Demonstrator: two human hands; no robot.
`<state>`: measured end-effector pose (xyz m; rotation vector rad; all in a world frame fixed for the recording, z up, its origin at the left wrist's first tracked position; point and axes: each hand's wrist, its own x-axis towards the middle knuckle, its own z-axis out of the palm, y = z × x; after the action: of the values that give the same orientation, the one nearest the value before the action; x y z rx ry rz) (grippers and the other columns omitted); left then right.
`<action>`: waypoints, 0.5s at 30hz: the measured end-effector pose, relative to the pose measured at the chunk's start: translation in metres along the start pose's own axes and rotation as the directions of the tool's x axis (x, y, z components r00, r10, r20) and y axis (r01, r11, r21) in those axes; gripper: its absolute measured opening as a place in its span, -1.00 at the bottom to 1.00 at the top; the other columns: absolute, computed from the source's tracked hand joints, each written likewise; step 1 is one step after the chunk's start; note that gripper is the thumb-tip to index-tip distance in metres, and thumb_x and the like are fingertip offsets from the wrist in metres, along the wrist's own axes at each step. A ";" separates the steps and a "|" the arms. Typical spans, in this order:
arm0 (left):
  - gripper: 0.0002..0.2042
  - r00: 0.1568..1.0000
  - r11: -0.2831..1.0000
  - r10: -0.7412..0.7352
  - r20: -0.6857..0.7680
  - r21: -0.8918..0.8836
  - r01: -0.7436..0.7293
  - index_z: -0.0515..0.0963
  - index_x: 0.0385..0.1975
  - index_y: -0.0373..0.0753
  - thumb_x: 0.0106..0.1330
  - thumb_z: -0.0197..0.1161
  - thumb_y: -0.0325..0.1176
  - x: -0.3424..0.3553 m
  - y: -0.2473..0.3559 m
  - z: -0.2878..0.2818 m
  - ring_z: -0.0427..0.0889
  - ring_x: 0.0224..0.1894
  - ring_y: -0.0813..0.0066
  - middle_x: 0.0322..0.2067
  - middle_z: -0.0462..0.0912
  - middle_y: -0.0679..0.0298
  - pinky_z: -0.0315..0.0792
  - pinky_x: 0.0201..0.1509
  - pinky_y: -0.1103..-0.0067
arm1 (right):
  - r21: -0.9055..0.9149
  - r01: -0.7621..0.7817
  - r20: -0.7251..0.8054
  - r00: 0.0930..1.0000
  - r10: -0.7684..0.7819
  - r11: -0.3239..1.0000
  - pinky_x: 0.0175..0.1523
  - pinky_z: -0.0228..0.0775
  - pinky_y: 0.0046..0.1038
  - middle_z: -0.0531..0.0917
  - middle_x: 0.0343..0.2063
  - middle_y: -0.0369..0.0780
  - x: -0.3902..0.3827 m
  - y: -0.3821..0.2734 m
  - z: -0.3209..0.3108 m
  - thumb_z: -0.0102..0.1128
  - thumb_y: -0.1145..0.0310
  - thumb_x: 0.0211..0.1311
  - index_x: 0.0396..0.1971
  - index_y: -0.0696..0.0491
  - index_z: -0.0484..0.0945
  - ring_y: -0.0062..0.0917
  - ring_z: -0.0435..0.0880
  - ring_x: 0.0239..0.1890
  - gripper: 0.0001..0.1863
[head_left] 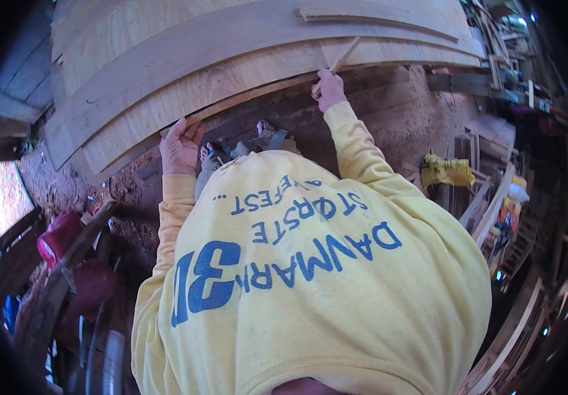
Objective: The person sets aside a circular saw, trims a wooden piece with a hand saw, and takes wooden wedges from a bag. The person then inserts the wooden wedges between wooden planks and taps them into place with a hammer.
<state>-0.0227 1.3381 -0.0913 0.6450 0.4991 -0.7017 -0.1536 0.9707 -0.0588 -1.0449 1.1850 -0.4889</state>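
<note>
A slim wooden stick (347,52) slants at upper centre, grasped in the right hand (329,90) I'm watching; the left hand (180,150), left of centre, touches the plywood sheet's (251,76) edge, perhaps steadying it; whether it grips, I cannot tell.

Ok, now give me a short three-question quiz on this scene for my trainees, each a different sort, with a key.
1. Which hand holds the thin stick?
2. True or false: the left hand is at the near edge of the boards.
3. Where is the yellow item? (a) on the boards (b) to the person's right (c) to the person's left

Key:
1. The right hand.
2. True.
3. b
</note>
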 end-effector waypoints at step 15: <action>-0.92 0.932 0.937 0.350 -0.096 0.041 -0.348 0.58 -0.35 -0.28 0.17 0.27 -0.50 0.002 -0.027 0.002 0.74 -0.38 0.18 -0.39 0.70 0.13 0.65 -0.27 0.32 | -0.165 -0.186 0.321 0.918 0.232 0.968 -0.60 0.19 -0.53 0.58 -0.52 -0.21 -0.002 -0.020 -0.034 0.21 0.22 0.20 -0.33 0.03 0.47 -0.53 0.47 -0.61 -0.79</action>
<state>-0.0404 1.3195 -0.1010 0.7713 0.4555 -0.3389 -0.1812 0.9487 -0.0409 -1.0506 1.0140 -0.0563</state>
